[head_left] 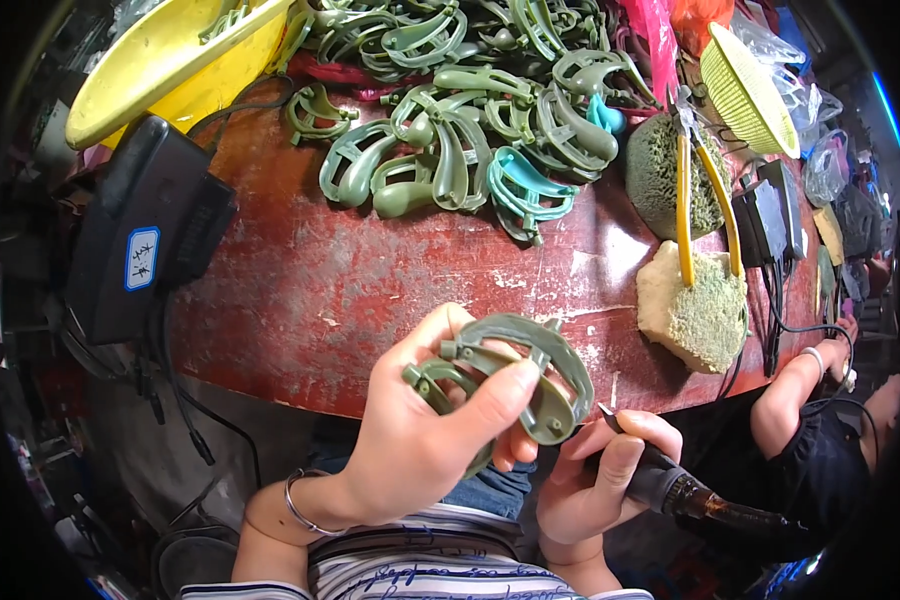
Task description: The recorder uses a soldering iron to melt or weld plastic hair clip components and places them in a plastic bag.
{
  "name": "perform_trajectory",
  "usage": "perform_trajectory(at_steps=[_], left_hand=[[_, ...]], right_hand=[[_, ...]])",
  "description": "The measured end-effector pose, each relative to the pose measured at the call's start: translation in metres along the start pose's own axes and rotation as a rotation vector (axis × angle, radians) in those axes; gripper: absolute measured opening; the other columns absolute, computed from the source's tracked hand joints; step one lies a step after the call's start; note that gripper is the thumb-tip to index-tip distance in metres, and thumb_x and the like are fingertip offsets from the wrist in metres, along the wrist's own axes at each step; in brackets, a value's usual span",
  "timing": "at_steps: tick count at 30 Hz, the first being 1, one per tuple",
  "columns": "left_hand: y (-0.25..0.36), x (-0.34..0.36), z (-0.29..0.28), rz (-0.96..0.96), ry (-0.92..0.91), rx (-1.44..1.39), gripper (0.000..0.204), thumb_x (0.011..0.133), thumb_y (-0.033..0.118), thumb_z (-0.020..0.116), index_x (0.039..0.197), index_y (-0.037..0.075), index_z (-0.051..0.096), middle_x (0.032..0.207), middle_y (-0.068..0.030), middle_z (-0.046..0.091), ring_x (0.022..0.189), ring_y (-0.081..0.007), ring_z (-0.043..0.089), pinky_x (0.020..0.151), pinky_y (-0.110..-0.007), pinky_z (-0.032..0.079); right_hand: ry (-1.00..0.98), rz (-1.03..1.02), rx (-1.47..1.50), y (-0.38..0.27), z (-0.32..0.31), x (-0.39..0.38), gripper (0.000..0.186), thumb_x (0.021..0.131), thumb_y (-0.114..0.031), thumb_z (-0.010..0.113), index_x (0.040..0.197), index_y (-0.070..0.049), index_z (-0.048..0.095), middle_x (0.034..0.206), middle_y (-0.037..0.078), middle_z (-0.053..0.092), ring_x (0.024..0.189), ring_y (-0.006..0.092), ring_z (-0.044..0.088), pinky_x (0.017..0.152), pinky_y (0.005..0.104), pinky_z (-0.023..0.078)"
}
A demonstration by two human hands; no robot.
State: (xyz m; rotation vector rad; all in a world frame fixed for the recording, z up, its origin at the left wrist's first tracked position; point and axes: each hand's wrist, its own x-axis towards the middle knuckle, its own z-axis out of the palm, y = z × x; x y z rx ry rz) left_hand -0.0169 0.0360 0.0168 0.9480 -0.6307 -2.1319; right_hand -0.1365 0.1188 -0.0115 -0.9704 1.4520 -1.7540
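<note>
My left hand (pixel 435 420), with a bangle on its wrist, grips a green curved plastic part (pixel 560 350) just beyond the table's near edge. The part is a hollow loop with a rounded, spoon-like lobe, and my thumb presses on it. A second green loop (pixel 438 385) shows under my fingers; I cannot tell whether it is separate. My right hand (pixel 600 480) is closed around a black pen-like handpiece (pixel 670 487). Its thin pointed tip sticks up between thumb and forefinger, close to the green part but apart from it.
Many similar green parts (pixel 450 150) lie heaped at the back of the red table (pixel 300 290), one turquoise (pixel 530 190). Yellow-handled pliers (pixel 684 200) lean on rough blocks (pixel 695 310). A black box (pixel 150 230) with cables stands left, below a yellow basin (pixel 170 70). Another person's arm (pixel 790 400) is at right.
</note>
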Motion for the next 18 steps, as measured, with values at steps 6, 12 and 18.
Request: perform_trajectory(at_steps=[6,12,18], left_hand=[[-0.001,-0.005,0.004,0.014,-0.011,0.084,0.013,0.081,0.005,0.057,0.084,0.002,0.045,0.071,-0.0059,0.057,0.054,-0.0062,0.054,0.047,-0.019,0.045],[0.001,-0.004,0.000,-0.115,-0.081,0.036,0.014,0.081,0.009,0.059,0.087,0.000,0.050,0.069,-0.0034,0.056,0.055,-0.0057,0.053,0.046,-0.017,0.041],[0.000,-0.002,-0.005,-0.171,-0.148,-0.037,0.017,0.082,0.013,0.058,0.090,0.000,0.051,0.070,-0.0044,0.057,0.054,-0.0063,0.052,0.045,-0.018,0.039]], right_hand=[[0.181,0.222,0.151,-0.011,0.009,-0.001,0.029,0.085,-0.029,0.053,0.095,-0.003,0.042,0.059,0.010,0.055,0.048,0.0130,0.053,0.047,0.0224,0.044],[0.217,0.230,0.241,-0.005,0.007,-0.006,0.024,0.086,-0.023,0.051,0.092,-0.001,0.042,0.068,0.013,0.056,0.057,0.0136,0.056,0.053,0.0227,0.045],[0.097,0.314,0.163,-0.002,-0.006,-0.007,0.024,0.087,-0.022,0.047,0.094,-0.001,0.041,0.076,0.013,0.056,0.063,0.0168,0.058,0.057,0.0251,0.048]])
